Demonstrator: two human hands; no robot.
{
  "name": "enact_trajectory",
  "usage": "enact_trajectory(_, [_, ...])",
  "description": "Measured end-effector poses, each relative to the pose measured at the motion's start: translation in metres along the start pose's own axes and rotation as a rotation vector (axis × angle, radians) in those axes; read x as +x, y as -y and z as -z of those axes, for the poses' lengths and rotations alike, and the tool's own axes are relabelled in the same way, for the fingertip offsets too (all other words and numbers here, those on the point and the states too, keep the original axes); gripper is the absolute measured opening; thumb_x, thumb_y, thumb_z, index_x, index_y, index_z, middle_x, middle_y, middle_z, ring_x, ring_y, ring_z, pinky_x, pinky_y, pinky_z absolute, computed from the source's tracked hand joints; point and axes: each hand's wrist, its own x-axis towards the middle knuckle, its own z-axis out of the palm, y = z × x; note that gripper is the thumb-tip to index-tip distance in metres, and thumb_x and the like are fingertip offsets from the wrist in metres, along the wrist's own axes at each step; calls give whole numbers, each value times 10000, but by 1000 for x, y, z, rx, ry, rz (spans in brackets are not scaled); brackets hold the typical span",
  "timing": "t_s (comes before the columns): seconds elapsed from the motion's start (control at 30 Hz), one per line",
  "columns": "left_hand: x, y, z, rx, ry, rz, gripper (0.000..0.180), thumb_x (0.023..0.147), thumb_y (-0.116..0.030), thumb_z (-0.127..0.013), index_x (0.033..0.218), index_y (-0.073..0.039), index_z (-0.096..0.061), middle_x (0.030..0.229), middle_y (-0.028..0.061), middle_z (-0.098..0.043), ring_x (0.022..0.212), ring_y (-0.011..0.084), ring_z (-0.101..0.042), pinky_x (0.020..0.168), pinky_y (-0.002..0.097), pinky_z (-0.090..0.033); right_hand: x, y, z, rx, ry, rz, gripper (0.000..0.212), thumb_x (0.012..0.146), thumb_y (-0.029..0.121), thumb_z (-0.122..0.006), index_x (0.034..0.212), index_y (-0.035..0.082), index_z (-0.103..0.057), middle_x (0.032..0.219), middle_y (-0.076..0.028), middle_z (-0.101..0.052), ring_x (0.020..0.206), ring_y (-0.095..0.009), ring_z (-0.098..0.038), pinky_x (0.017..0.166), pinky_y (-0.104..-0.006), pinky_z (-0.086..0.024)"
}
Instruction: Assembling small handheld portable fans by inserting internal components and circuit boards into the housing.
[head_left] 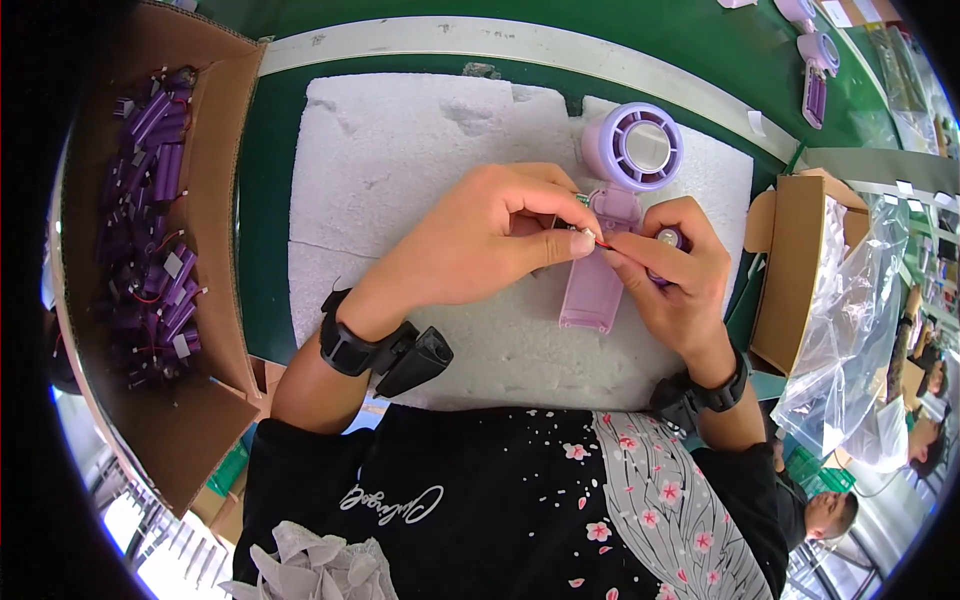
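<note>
A lilac handheld fan lies on a white foam sheet, its round head away from me and its opened handle shell towards me. Over the handle, my left hand pinches a small green circuit board, mostly hidden by the fingers, with a tiny white connector at the fingertips. My right hand is closed around a purple cylindrical battery. Its thumb and forefinger pinch the thin red and black wires at that connector. I cannot tell whether the plug is seated.
At left stands a cardboard box holding several purple batteries with wires. Another cardboard box with clear plastic bags is at right. More lilac fan parts lie far right on the green table. People sit farther right.
</note>
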Motion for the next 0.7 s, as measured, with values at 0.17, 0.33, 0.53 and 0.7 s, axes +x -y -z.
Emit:
enact_trajectory(0.17, [1,-1,1,17,17,-13,284,841,84,-667,1116,11,-665,1040,62,-605,904,124,-604,807,270,-514,-1,-3,1,-61,-20,37,226,709,70,-816,927,95,-762,846,-35,-527,629,-139,-491,520,-260,-375])
enact_trajectory(0.33, [2,-8,1,-65,-10,73,356,817,115,-673,1154,11,-621,1067,55,-620,929,119,-610,837,261,-526,-2,-4,-1,-91,-15,79,247,697,49,-816,933,104,-767,839,-33,-526,597,-135,-489,503,-263,-382])
enact_trajectory(0.53, [2,-4,2,-115,-51,82,349,809,128,-672,1125,2,-594,1043,40,-628,938,118,-628,834,248,-541,-1,-5,-4,-116,-13,99,239,687,30,-813,914,89,-762,840,-37,-532,562,-129,-492,487,-267,-392])
enact_trajectory(0.7, [1,-6,1,-76,-71,105,328,801,126,-680,1091,-1,-593,1005,41,-634,929,117,-640,831,252,-551,-1,-4,-4,-125,-31,107,230,676,19,-813,892,73,-755,835,-40,-538,546,-130,-500,477,-267,-396])
